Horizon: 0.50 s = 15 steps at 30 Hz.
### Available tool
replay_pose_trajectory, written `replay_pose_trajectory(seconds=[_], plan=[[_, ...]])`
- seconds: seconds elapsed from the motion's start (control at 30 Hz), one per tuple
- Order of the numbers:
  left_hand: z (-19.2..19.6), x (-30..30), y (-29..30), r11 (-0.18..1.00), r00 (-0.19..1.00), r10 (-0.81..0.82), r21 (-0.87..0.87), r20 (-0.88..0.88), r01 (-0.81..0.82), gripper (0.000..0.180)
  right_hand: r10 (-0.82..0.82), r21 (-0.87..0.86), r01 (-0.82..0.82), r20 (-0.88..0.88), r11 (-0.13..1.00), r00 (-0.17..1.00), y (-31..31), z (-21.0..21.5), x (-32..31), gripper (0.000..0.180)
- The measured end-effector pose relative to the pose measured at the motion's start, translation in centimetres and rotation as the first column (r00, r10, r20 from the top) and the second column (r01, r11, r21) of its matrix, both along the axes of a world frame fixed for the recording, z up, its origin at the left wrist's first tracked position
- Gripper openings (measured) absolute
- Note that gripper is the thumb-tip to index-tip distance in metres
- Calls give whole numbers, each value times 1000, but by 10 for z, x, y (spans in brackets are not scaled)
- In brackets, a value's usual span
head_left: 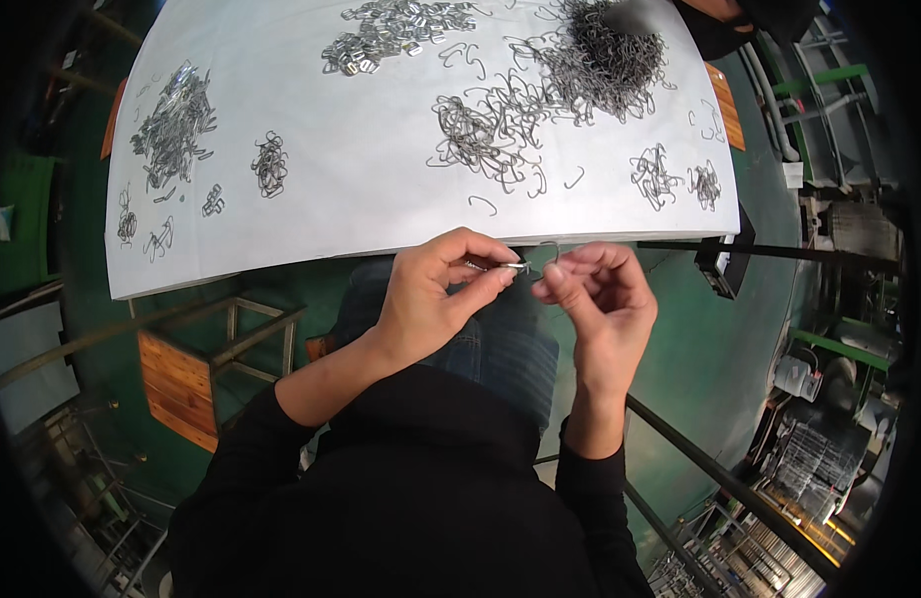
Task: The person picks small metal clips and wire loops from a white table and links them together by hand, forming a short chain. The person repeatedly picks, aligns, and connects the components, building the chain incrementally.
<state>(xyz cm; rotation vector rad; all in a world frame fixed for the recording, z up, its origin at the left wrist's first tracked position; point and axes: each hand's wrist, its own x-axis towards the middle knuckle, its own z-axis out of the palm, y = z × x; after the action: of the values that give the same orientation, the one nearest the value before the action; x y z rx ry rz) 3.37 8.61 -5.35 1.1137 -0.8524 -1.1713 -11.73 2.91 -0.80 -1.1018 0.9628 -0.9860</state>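
Observation:
Just off the table's near edge, above my lap, both hands meet close together. My left hand [430, 299] pinches a small shiny metal piece [516, 266] between thumb and forefinger; its exact kind is hard to make out. My right hand [610, 299] is closed on a thin bent wire hook [554, 248], whose curved end rises above the fingertips. The hook and the metal piece are very near each other; whether they touch, I cannot tell. Beyond my hands, a loose hook [483, 205] lies near the table edge.
The white-topped table [361, 189] carries a dark heap of hooks [605, 75], a looser spread of hooks [480, 135], shiny buckle-like pieces [391, 40], and narrow metal strips [173, 135]. Someone in dark headwear [774, 15] is at the far right. A wooden stool [176, 384] stands at left.

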Motion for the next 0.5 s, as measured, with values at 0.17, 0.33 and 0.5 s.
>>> replay_pose_trajectory(seconds=[0.17, 0.33, 0.5], plan=[[2, -2, 0, 1000, 998, -6, -15, -57, 5, 10, -83, -22, 82, -35, 996, 996, 15, -5, 3, 16], [-1, 0, 0, 993, 997, -38, -108, 68, 45, 15, -184, -228, 173, -27, 958, 983, 24, -12, 11, 18], [-36, 84, -63, 916, 715, 400, -234, 574, -325, 9, -221, -384, 184, -55, 905, 974, 30, -18, 14, 19]])
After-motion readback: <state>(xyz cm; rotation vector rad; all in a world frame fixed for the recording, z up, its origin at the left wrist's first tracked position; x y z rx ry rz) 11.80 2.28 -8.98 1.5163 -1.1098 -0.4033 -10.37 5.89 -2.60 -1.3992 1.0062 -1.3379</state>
